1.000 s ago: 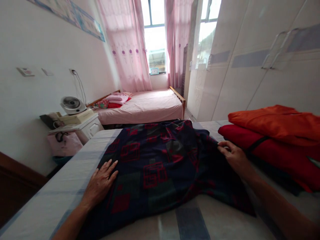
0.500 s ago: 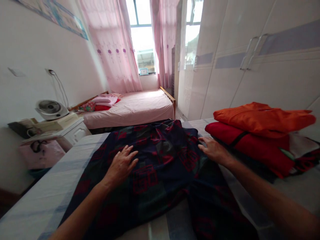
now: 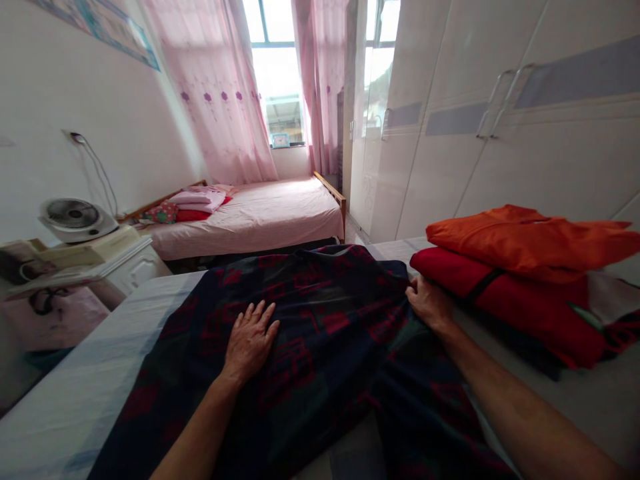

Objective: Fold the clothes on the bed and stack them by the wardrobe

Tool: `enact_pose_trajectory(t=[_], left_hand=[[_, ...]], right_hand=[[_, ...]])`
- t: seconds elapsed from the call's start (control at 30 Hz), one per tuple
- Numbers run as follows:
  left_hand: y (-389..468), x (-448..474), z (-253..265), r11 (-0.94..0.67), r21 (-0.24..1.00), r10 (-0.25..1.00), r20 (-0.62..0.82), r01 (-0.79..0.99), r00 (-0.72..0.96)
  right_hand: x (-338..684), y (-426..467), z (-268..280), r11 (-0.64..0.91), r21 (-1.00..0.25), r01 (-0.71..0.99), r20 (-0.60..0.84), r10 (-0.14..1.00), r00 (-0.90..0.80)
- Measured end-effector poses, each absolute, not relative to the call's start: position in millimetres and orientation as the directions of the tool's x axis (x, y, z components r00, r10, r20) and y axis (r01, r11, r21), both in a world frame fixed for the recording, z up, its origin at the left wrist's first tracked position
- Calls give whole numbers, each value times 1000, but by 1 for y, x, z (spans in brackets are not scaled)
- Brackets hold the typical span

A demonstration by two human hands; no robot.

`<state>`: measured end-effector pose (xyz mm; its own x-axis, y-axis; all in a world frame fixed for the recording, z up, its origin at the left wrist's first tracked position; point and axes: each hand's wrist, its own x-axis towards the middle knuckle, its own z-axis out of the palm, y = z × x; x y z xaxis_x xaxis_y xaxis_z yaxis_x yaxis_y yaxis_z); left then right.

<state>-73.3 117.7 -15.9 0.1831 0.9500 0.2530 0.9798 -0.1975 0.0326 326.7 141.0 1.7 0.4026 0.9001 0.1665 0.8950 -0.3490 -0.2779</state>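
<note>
Dark navy trousers [image 3: 300, 360] with a red and green square pattern lie spread over the bed, waist at the far side and the two legs parting toward me. My left hand [image 3: 251, 339] rests flat on the cloth left of the middle, fingers stretched forward. At the upper right edge, my right hand [image 3: 429, 303] has its fingers closed on the trousers, and small folds run from that spot. The lower ends of the legs go out of view at the bottom.
Right of the trousers is a pile of folded clothes, with a red garment [image 3: 510, 303] under an orange one [image 3: 530, 241]. A white wardrobe [image 3: 465, 167] stands behind it. Beyond is a pink-covered bed [image 3: 265, 220]. At left, a fan [image 3: 77, 219] sits on a cabinet [image 3: 143, 263].
My right hand has closed on the trousers' right edge and drawn it slightly right. The cloth near the waist is smoother. My left hand now lies flat on the fabric.
</note>
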Motion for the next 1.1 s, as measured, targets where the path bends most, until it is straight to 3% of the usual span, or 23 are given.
enact_pose_trajectory(t=[0.17, 0.3, 0.4, 0.57, 1.1], left_hand=[[118, -70, -15, -165, 3, 957, 242, 986, 159], [117, -70, -14, -171, -3, 955, 244, 985, 166], [116, -70, -13, -169, -1, 957, 241, 986, 164], [116, -70, -13, -171, 1, 957, 236, 985, 166], [117, -70, -11, -207, -3, 928, 318, 978, 197]], right_hand=[[319, 139, 5, -219, -289, 932, 295, 906, 305], [303, 138, 6, 136, -176, 975, 484, 874, -35], [291, 140, -3, 307, -79, 949, 405, 879, -251], [287, 146, -20, 297, -86, 951, 202, 940, -275], [292, 149, -23, 312, -64, 948, 245, 926, -288]])
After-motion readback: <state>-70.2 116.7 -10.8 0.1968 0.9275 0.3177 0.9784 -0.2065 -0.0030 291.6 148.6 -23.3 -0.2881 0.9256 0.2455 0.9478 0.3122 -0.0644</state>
